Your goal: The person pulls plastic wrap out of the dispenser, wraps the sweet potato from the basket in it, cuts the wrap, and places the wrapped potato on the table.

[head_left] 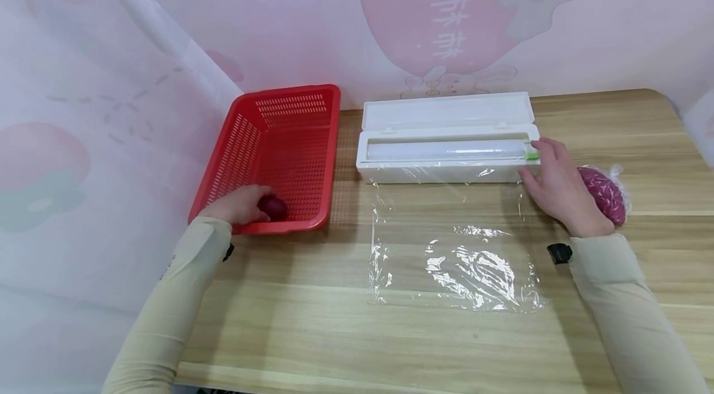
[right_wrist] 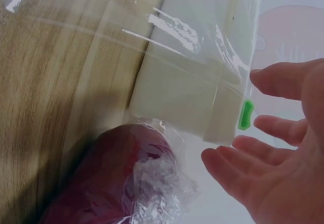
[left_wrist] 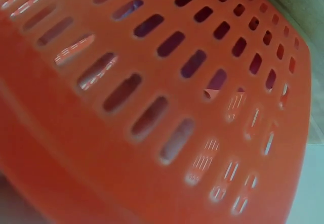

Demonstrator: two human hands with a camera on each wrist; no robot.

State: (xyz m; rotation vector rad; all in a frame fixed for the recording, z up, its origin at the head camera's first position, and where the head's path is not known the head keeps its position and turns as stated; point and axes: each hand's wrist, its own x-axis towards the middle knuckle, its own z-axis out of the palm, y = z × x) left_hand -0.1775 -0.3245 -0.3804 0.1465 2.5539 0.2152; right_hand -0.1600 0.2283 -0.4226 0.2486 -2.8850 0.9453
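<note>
Inside the red basket (head_left: 333,152), my left hand (head_left: 238,204) grips a dark red-purple, rounded vegetable (head_left: 273,207) near the front wall. In the left wrist view the slotted basket wall (left_wrist: 167,87) hides most of the hand and vegetable. My right hand (head_left: 559,191) is at the right end of the white cling film box (head_left: 446,173), fingers spread at its corner. The lid is up and a roll (head_left: 446,150) lies inside. A green piece (right_wrist: 246,115) shows beside the right fingers. A sheet of clear cling film (head_left: 474,270) runs from the box over the table.
A reddish-purple vegetable wrapped in cling film (head_left: 603,194) lies right of my right hand, on the wooden table (head_left: 334,332). A printed pink-white sheet (head_left: 279,16) covers the wall behind and to the left.
</note>
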